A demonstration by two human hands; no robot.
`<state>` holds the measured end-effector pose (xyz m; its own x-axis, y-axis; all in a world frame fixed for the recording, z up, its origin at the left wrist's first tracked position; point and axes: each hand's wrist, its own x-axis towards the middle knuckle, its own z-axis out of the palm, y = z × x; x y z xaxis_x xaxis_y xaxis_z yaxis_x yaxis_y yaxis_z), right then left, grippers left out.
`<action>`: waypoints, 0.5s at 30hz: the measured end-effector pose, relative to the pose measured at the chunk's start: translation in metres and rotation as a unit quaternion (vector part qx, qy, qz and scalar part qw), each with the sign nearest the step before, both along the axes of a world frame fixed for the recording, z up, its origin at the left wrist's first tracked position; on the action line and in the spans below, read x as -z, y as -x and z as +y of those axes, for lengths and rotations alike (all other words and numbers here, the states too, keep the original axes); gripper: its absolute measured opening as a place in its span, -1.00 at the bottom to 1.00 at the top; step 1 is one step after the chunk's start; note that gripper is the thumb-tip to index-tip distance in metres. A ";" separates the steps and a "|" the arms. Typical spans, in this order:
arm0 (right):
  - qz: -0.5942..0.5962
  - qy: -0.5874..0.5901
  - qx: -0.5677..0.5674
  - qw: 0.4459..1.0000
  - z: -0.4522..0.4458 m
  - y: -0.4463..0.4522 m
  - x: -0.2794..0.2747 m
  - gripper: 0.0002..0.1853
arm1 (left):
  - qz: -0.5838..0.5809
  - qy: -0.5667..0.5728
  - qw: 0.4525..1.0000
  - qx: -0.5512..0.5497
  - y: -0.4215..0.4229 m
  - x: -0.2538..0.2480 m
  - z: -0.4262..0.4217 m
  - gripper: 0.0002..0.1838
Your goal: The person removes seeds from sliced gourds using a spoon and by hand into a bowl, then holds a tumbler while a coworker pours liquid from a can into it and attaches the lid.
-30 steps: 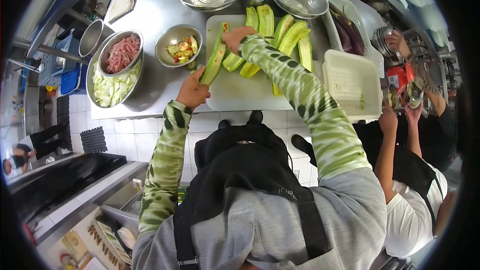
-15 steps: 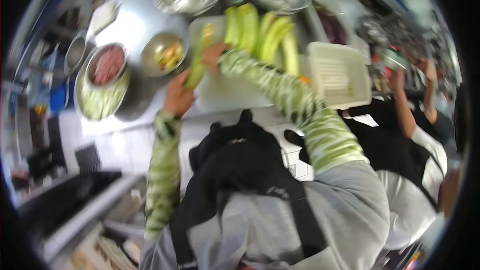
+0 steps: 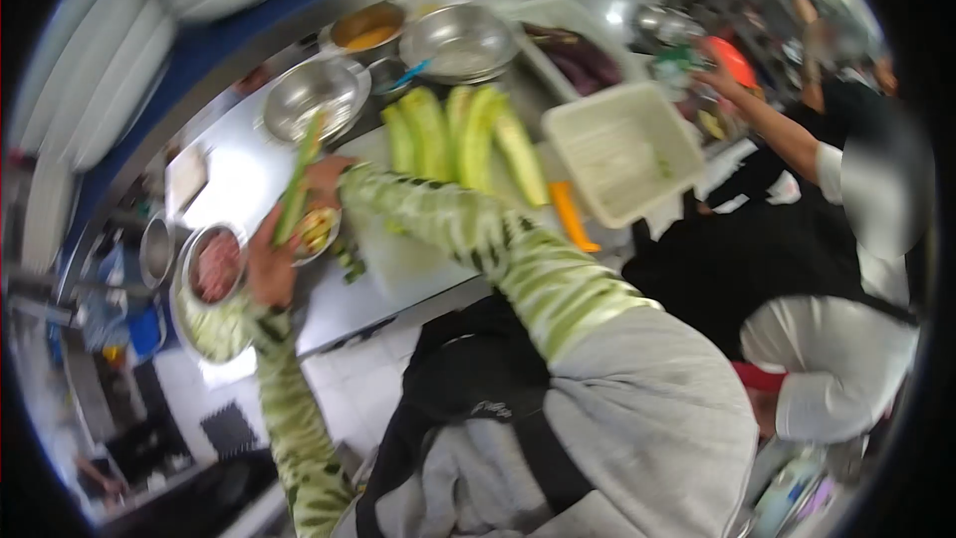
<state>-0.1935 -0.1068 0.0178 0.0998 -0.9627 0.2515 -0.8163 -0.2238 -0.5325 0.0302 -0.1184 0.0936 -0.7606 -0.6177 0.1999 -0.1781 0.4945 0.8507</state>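
Observation:
My left hand (image 3: 269,264) is closed round the lower end of a long green zucchini piece (image 3: 295,191), held tilted upright. My right hand (image 3: 327,177) is curled against the piece's side; blur hides whether it grips a small tool. Just below both hands is a metal bowl (image 3: 329,245) with yellow and reddish scraps (image 3: 315,227). Dark green bits (image 3: 349,264) lie beside that bowl. To the right, several pale green zucchini lengths (image 3: 478,137) rest side by side on a white cutting board (image 3: 393,261).
A bowl of pinkish meat (image 3: 216,267) sits on a larger bowl of pale green strips (image 3: 214,329) at left. Metal bowls (image 3: 317,100) stand behind. At right are an off-white bin (image 3: 622,144), an orange-handled tool (image 3: 570,217), eggplants (image 3: 578,58) and a co-worker's arm (image 3: 762,115).
Both hands have moved left with the zucchini piece, from the cutting board's edge to above the scrap bowl. The camera view has turned, and the co-worker's arms have shifted.

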 end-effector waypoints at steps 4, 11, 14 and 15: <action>-0.035 -0.108 0.060 0.992 0.019 -0.027 -0.026 -0.54 | -0.018 -0.004 1.000 -0.018 0.007 -0.004 0.000 -0.46; -0.132 0.005 0.047 0.990 0.027 -0.053 -0.038 -0.68 | 0.020 -0.057 0.994 -0.089 0.019 0.002 -0.024 -0.56; -0.164 0.029 -0.043 0.985 0.011 -0.059 -0.028 -0.62 | 0.105 -0.238 0.956 -0.137 0.030 -0.018 -0.011 -0.62; -0.164 0.035 -0.076 0.983 0.008 -0.050 -0.025 -0.59 | 0.105 -0.231 0.958 -0.132 0.026 -0.022 -0.010 -0.62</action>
<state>-0.1434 -0.0984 0.0431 0.1441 -0.9218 0.3599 -0.5576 -0.3761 -0.7400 0.0039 -0.1282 0.1153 -0.5381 -0.8428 -0.0099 -0.0452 0.0171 0.9988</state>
